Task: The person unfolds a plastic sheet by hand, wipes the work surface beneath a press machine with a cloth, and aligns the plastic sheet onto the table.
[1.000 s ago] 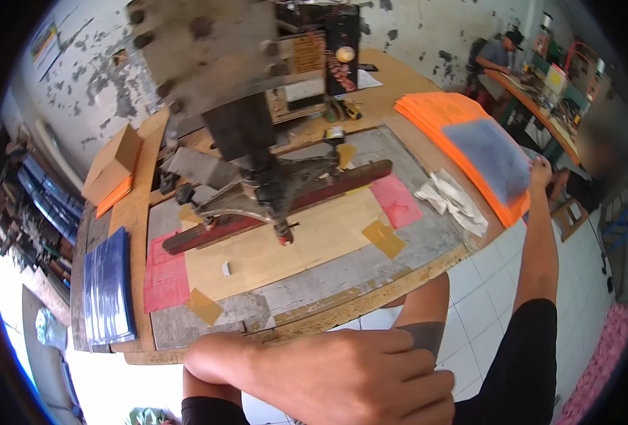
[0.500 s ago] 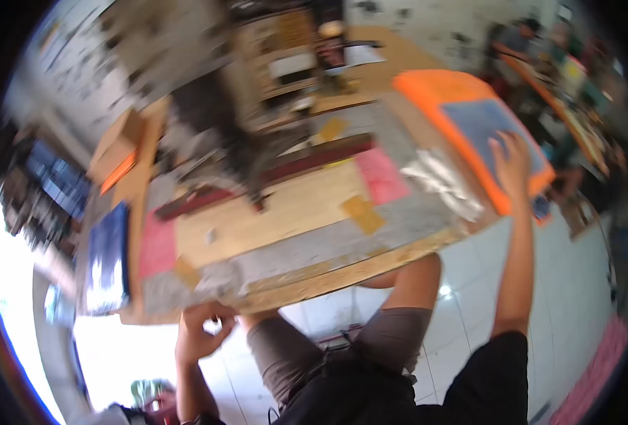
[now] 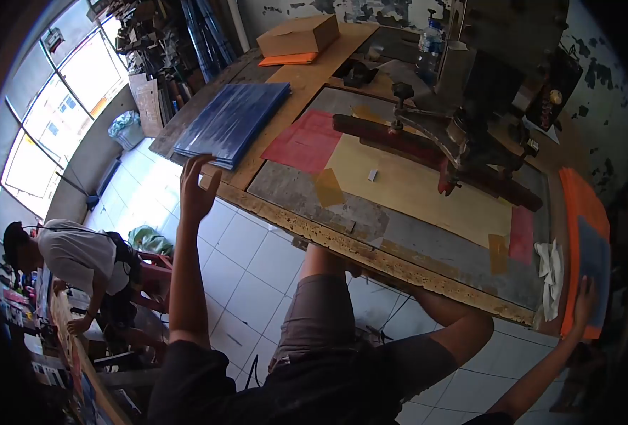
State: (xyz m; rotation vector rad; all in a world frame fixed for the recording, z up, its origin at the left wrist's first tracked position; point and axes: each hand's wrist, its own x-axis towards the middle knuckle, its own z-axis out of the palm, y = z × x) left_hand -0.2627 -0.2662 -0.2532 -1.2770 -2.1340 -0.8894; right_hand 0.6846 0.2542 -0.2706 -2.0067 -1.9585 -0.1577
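My left hand (image 3: 197, 191) is raised at the table's left front edge, fingers apart with nothing in them. It is at the near corner of a stack of glossy dark blue plastic sheets (image 3: 232, 120); whether the fingertips touch it I cannot tell. Far to the right, my right hand (image 3: 584, 303) lies with fingers stretched over a blue-grey panel (image 3: 591, 248) on a bright orange stack (image 3: 576, 202). Beside that stack is a crumpled white cloth (image 3: 550, 276).
A press (image 3: 462, 134) with a dark bar stands over a tan sheet (image 3: 413, 191) with red pieces at its ends. A small white piece (image 3: 372, 175) lies on it. Behind are a cardboard box (image 3: 300, 35) and a bottle (image 3: 429, 53). Another person (image 3: 80, 258) works at lower left.
My view has swung left. My left hand has risen from below the table edge to the blue stack, its fingers opening out. My right hand stays at the orange stack.
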